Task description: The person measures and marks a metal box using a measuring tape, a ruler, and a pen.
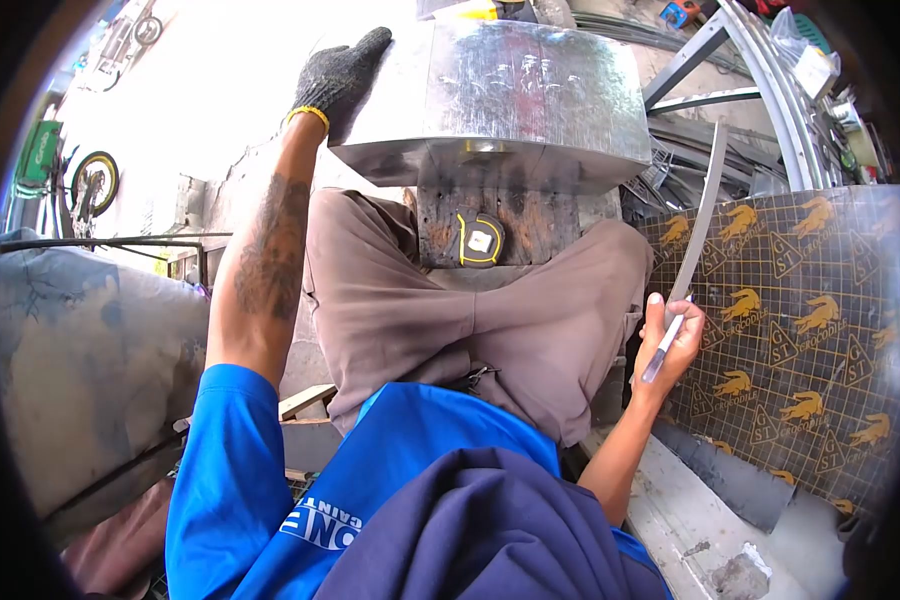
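My left hand [342, 82], in a dark knit glove with a yellow cuff, lies with fingers stretched out on the left end of a shiny sheet-metal box [530, 85]. The box rests across a worn wooden block [445, 215] in front of my knees. My bare right hand [673, 345] is closed around a long, thin metal ruler [708, 205], which points up and away, and a white marker pen [662, 352]. A black and yellow tape measure [481, 240] sits on the wood between my knees.
To the right stands a dark sheet printed with crocodile logos [770, 330]. Metal frame bars [775, 95] and scrap lengths lie behind it. A grey cloth-like cover [90, 350] is at left. Farther off are a bicycle wheel [95, 185] and a green box [40, 158].
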### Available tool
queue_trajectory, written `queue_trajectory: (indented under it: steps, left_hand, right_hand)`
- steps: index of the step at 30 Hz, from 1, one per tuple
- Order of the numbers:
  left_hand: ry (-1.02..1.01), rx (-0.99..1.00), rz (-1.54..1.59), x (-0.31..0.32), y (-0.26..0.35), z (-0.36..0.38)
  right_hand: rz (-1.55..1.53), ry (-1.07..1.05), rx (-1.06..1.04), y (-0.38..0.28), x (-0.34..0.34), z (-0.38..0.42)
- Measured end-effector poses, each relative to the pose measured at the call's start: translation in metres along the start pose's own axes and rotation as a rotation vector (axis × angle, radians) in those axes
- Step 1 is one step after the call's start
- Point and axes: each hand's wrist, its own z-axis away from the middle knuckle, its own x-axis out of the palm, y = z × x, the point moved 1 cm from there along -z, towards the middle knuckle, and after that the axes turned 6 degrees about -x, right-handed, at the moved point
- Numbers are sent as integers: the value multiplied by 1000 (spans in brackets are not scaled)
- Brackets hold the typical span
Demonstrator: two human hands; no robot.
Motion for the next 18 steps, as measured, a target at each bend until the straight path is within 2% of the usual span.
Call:
queue_trajectory:
  steps: [2,7,9,12,13,15,16,17,18]
  left_hand:
    - [41,0,28,8,-6,-4]
    - [109,4,74,14,-9,-7]
    - [-24,-152,136,2,1,-7]
    - [-54,-254,219,-9,11,-2]
    - [-32,-291,275,-7,10,-2]
    - [-32,-313,321,3,2,-7]
    - [-1,-268,319,13,-4,-13]
    - [-10,-382,362,24,-9,-19]
    - [15,-341,380,21,-6,-17]
  right_hand:
    - [-85,-13,166,-5,-2,8]
    - [-156,-29,245,-3,10,25]
    - [-226,-15,222,-2,18,28]
    - [-127,-29,233,-4,25,27]
    - [-130,-48,220,-1,29,27]
    - [-47,15,65,10,35,31]
    - [-34,-6,78,12,37,34]
    - [-40,-21,63,14,38,34]
    - [93,-5,-105,11,40,34]
